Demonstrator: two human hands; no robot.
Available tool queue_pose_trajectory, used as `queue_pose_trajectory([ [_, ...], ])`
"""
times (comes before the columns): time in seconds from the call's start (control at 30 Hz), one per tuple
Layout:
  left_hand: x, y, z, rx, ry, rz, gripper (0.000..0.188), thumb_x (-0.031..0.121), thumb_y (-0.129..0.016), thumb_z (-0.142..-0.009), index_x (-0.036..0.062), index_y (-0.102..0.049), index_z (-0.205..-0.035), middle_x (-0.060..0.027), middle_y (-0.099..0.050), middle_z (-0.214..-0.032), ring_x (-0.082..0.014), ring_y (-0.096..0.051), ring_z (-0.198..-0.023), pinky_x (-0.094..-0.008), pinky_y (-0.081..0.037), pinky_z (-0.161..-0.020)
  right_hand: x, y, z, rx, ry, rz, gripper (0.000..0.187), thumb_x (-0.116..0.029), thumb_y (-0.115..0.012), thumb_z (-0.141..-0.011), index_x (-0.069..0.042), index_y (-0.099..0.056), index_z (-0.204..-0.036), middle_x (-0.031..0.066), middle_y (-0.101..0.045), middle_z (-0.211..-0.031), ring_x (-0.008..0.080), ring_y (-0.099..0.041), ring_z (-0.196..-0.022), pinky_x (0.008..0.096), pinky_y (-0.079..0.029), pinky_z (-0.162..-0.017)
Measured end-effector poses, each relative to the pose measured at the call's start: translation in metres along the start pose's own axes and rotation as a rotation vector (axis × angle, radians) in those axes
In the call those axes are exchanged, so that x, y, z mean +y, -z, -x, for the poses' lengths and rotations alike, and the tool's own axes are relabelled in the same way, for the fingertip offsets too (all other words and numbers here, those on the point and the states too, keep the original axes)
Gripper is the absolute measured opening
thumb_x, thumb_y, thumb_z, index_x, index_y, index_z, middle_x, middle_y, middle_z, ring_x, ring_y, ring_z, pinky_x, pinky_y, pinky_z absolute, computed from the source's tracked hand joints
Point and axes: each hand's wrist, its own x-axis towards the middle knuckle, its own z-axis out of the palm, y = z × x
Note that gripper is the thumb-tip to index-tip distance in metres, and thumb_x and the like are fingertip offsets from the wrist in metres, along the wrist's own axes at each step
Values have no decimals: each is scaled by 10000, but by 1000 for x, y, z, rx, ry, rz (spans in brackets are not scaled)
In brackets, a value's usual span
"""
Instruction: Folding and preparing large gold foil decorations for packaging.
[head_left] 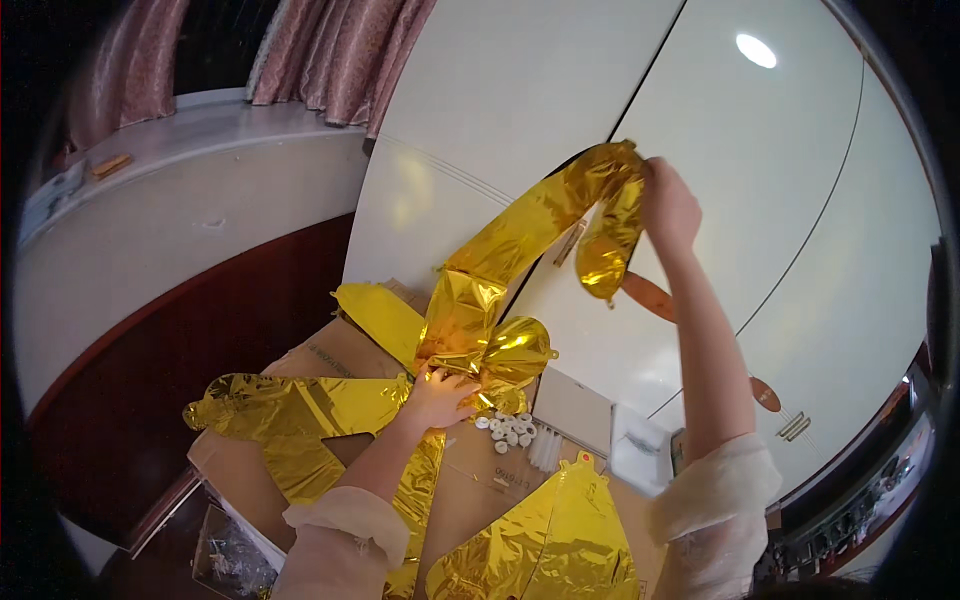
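My right hand (670, 205) is raised high, fingers closed on the upper part of a shiny gold foil balloon (530, 225). The flat, uninflated balloon bends over near that hand, and one rounded end hangs down. Lower on the left, my left hand (442, 398) grips the foil's bottom part against the cardboard; the crumpled foil hides some of its fingertips. More flat gold foil balloons lie around: one (310, 405) left of my left hand, another (545, 540) at the near middle. Beside my left hand sit several small white rolls (510, 430) and translucent straws (545, 450).
Brown cardboard (470, 510) covers the work surface. A white tray (640, 450) and a flat beige box (573, 410) stand against white cabinet doors (790, 200). A window sill (220, 140) with pink curtains (340, 60) is at far left. Clear plastic bags (235, 560) lie low at left.
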Motion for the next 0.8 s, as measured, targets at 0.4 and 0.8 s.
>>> queue_pose_trajectory([
  [0.4, -2, 4, -23, -88, 226, 145, 627, 496, -530, -882, 180, -415, -1410, -72, -525, -1354, -273, -438, -1258, -487, -309, -1020, 140, 163, -24, 186, -189, 310, 276, -356, -428, -978, -157, -591, -1077, 110, -680, -996, 370, -628, -919, 468, -495, -721],
  [0.8, 2, 23, -34, -334, 256, 1, 616, 593, -465, -882, 384, -349, -1451, -66, -166, -1589, -429, -71, -1445, -721, -16, -1081, 179, 272, 104, -391, 14, 527, 185, -246, -541, -871, -102, -654, -893, 142, -673, -851, 363, -643, -800, 467, -510, -699],
])
